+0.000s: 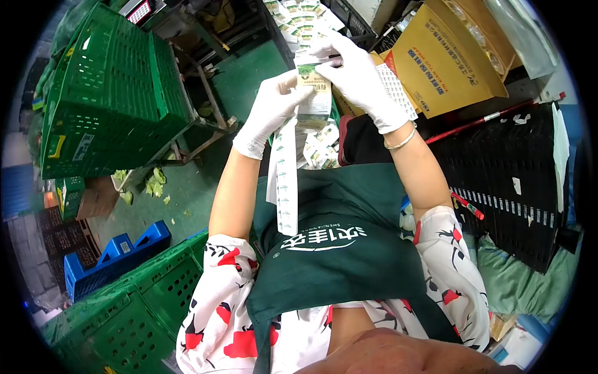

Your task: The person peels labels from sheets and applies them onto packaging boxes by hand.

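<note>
White gloves cover both hands. My left hand (274, 105) is closed on the left edge of a printed card (314, 93) with green and white areas, its thumb lying across the front. From the right, my right hand (354, 70) pinches the upper part of the same card. A long strip of small labels (287, 181) hangs below my left hand, in front of the dark green apron (339, 268). Under the hands, more printed packets (322, 148) lie in a container that is partly hidden.
Green crates (112, 93) are stacked at the left, and another green crate (140, 311) stands lower left near a blue pallet (118, 252). A black crate (355, 19) holds packets at the top. Right are a cardboard box (436, 59) and black crates (504, 181).
</note>
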Action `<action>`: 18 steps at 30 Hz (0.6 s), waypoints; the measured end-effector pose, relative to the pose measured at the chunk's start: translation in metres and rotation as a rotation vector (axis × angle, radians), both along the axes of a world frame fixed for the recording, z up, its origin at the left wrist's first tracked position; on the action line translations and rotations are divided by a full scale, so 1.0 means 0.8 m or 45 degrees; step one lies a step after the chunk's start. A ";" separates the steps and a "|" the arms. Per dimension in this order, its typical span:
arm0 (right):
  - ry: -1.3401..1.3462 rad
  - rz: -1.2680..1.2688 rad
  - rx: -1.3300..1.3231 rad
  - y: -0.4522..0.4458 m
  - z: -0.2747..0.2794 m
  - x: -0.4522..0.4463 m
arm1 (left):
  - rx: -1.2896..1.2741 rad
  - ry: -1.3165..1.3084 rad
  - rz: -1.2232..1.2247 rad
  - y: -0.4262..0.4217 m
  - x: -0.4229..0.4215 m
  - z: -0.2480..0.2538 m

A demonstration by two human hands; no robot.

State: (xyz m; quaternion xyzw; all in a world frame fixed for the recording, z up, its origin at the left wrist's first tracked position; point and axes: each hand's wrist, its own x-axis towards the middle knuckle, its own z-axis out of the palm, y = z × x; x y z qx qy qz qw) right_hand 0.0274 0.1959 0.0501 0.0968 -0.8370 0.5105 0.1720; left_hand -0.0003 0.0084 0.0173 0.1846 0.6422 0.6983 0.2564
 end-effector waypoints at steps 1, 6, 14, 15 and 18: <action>0.075 -0.022 0.097 -0.003 -0.004 -0.003 | -0.020 -0.010 -0.011 -0.002 -0.002 -0.001; 0.249 -0.648 0.654 0.008 -0.012 0.001 | 0.088 -0.020 0.113 0.000 0.000 -0.009; -0.660 0.137 -0.170 -0.036 -0.007 0.067 | -0.082 0.321 0.401 0.018 -0.001 -0.011; -0.671 0.141 -0.237 -0.041 -0.012 0.065 | -0.058 0.316 0.420 0.022 0.004 -0.006; -0.600 0.146 -0.318 -0.043 -0.014 0.062 | 0.042 0.258 0.526 0.023 0.009 0.007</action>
